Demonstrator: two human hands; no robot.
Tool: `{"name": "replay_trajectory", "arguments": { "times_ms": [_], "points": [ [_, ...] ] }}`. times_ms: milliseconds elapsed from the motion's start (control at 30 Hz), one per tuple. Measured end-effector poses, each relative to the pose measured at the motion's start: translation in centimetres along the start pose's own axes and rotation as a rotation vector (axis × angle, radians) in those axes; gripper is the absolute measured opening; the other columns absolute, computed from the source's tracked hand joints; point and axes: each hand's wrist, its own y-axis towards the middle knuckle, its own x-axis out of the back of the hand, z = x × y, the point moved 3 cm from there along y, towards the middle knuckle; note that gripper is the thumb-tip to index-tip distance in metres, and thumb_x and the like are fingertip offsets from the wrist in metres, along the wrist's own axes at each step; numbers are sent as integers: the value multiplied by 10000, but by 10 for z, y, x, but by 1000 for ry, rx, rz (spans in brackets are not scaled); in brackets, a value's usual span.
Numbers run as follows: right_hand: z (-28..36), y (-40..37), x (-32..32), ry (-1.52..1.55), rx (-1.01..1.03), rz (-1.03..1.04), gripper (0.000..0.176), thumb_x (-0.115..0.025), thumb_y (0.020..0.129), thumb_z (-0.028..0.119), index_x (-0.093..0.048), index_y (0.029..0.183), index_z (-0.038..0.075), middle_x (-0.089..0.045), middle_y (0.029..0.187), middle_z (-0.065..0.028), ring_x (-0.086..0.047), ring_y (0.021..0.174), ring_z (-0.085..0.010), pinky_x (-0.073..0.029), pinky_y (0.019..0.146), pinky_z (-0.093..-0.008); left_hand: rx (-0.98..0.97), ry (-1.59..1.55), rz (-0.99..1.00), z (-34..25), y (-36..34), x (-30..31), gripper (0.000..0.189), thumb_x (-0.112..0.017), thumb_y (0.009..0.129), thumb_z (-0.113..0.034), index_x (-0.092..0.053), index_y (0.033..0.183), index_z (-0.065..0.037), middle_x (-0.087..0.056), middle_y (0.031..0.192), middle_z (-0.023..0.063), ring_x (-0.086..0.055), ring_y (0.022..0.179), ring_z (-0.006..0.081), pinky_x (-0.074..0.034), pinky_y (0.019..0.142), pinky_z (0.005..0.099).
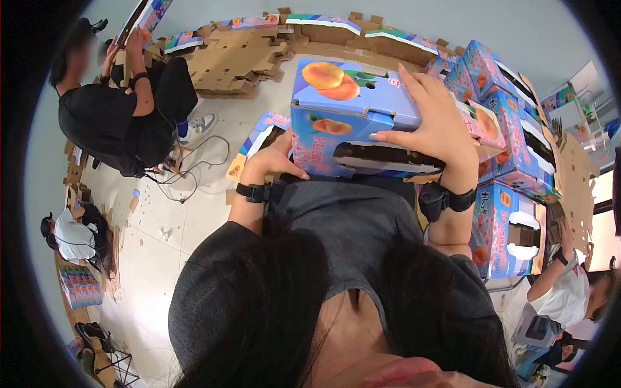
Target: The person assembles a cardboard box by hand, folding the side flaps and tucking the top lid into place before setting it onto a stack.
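Note:
A blue and pink printed fruit carton (323,129) with peaches on it stands upright in front of my chest. An oblong cut-out shows dark on the side facing me. My left hand (275,158) grips the carton's lower left edge, thumb in front and other fingers mostly hidden behind. Over the top right part lies my right hand (436,119), fingers spread across the upper face and thumb pressed by the top front edge. Both wrists wear black straps with a device. Another printed carton (262,139) shows partly behind my left hand.
Stacked peach cartons (504,220) rise close on my right. Flat cardboard sheets (226,61) lie ahead. On the left a seated person (107,123) holds a carton piece; cables (187,171) trail on the floor. Other people sit at far left and lower right.

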Motion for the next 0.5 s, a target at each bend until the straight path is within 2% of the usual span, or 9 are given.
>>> {"name": "replay_trajectory", "arguments": {
  "times_ms": [33,133,233,367,433,500],
  "points": [
    [0,-2,1,25,-50,44,1090,-877,575,580,-490,1432,31,-558,1316,-223,-516,1234,-417,-402,1057,-487,-16,-9,-3,1,0,-1,856,-940,608,-94,-544,1362,-5,-654,1269,90,-590,1168,208,-455,1019,338],
    [8,-5,6,13,30,-42,1092,-834,552,680,-547,1351,-7,-583,1177,-200,-538,1120,-394,-418,1011,-467,24,-144,54,3,0,-2,872,-942,582,-119,-543,1350,-14,-640,1279,104,-569,1197,225,-433,1040,348],
    [13,-10,8,18,5,-40,1085,-840,540,677,-555,1325,-16,-581,1174,-199,-536,1122,-394,-420,1001,-466,129,-226,101,-8,-2,-4,975,-950,515,-141,-497,1372,-31,-587,1341,132,-510,1290,266,-375,1105,377],
    [18,-12,14,-5,17,-46,1085,-834,532,690,-556,1300,-23,-582,1156,-202,-542,1105,-392,-420,993,-472,164,-275,120,-6,-1,-6,936,-950,516,-127,-525,1345,-33,-596,1326,111,-532,1255,225,-405,1082,362],
    [26,-12,17,-20,-5,-27,1094,-822,529,711,-551,1289,-27,-587,1150,-205,-553,1094,-396,-413,998,-488,124,-249,140,1,3,-5,948,-949,513,-114,-517,1353,-37,-595,1326,104,-535,1248,214,-411,1078,359],
    [29,-11,11,-70,-39,-31,1096,-806,532,732,-546,1277,-29,-591,1144,-209,-564,1084,-399,-402,1002,-505,2,-164,144,-2,6,-5,972,-949,509,-102,-499,1369,-39,-593,1327,101,-536,1248,212,-413,1079,360]
  ]
}}
